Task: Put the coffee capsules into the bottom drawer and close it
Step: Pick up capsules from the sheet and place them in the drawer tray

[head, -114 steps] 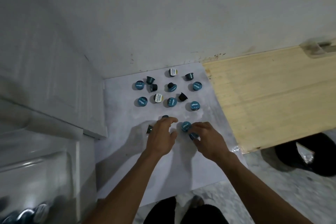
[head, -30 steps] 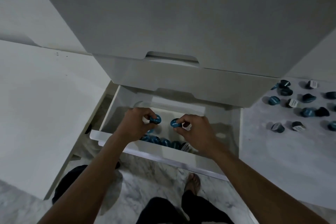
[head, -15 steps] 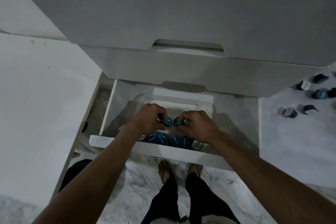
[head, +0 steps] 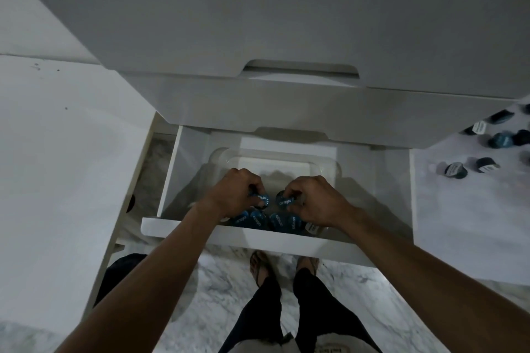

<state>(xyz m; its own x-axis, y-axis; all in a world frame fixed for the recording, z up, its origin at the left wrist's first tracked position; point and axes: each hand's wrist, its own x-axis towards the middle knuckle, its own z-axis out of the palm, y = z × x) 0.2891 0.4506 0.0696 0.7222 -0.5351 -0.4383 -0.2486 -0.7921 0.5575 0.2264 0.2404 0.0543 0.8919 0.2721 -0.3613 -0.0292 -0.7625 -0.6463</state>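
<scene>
The white bottom drawer (head: pixel 249 239) stands pulled out below the cabinet. Inside it sits a clear plastic tray (head: pixel 275 156), with several blue-lidded coffee capsules (head: pixel 282 223) lying along its near edge. My left hand (head: pixel 232 193) holds a blue capsule (head: pixel 263 200) low over that row, fingers curled round it. Close beside it, my right hand (head: pixel 314 199) grips another blue capsule (head: pixel 284 201). Several more capsules (head: pixel 500 140) lie on the white surface at the far right.
The upper drawer front (head: pixel 286 103) overhangs the back of the open drawer. A white panel (head: pixel 57 166) lies flat at the left. My legs and sandalled feet (head: pixel 282 266) stand on marble floor just before the drawer front.
Both hands, each with a capsule, have sunk lower into the drawer toward the row of capsules. The view has tilted further down, so fewer loose capsules show at the right.
</scene>
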